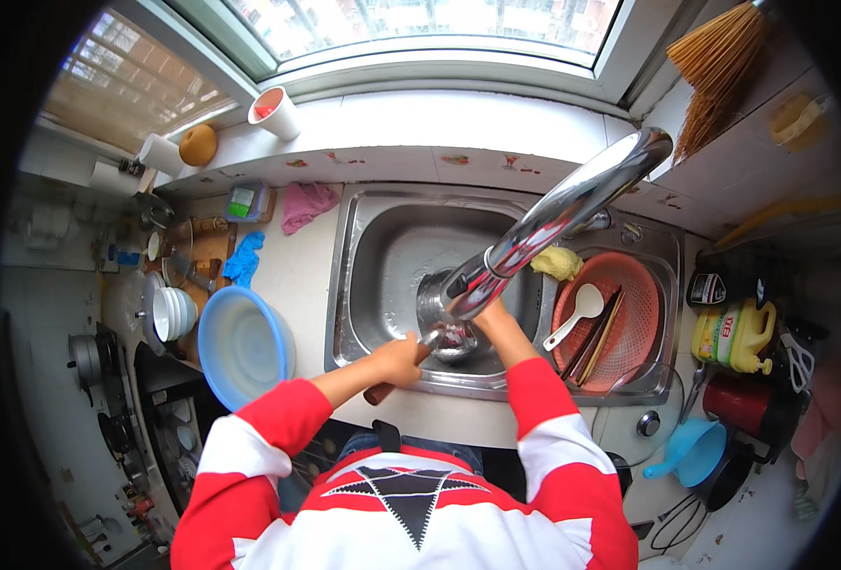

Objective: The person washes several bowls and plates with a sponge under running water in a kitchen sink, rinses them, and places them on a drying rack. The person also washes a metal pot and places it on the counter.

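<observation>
My left hand (397, 360) is closed around the brown handle (378, 394) of a metal utensil at the near edge of the steel sink (392, 242). The utensil's shiny metal part (457, 350) lies low in the basin; I cannot tell its exact kind. My right hand (490, 318) reaches into the basin beside that metal part. The chrome faucet (520, 235) slants over the basin, and its spout hides most of my right fingers, so their grip cannot be seen. Droplets wet the basin floor.
Right of the basin, a pink colander (637, 335) holds a white spoon (583, 305) and several chopsticks, with a yellow cloth (557, 263) beside it. A blue-rimmed basin (246, 349) stands left, near stacked bowls (171, 313). A yellow jug (734, 335) and a glass lid (637, 399) are at right.
</observation>
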The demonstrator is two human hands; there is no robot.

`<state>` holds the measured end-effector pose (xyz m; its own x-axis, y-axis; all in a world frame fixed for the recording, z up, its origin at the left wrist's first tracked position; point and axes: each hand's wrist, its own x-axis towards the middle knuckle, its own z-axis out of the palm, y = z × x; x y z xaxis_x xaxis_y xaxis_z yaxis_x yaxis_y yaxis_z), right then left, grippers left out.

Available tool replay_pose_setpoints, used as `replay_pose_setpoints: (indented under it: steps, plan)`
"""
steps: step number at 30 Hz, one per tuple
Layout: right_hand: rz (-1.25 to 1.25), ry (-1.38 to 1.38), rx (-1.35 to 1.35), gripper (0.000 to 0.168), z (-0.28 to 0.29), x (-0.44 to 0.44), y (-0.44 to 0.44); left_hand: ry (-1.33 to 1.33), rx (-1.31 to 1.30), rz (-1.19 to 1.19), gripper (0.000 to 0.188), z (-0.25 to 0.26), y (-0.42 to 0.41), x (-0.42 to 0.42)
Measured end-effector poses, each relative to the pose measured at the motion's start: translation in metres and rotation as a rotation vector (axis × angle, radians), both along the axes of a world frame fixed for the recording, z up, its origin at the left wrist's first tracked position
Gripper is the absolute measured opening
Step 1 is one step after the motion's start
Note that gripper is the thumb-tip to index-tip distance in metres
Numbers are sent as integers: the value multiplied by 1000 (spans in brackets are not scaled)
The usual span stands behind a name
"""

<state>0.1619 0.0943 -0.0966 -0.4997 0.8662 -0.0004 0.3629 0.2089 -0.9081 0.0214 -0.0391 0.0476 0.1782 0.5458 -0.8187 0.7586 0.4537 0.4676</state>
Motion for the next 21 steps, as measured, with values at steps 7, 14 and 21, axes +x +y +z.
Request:
replay_pose_setpoints:
  steps: [7, 14, 21]
  plan:
    - [123, -9, 297, 14, 71, 26, -53, -1052, -801, 1318, 16, -46, -60, 4]
    - [349, -21, 486, 31, 97, 11, -96, -472, -129, 813, 33, -31, -70, 13]
    - [-143, 123, 353, 25, 71, -4, -41, -503, -71, 768, 39, -25, -85, -1]
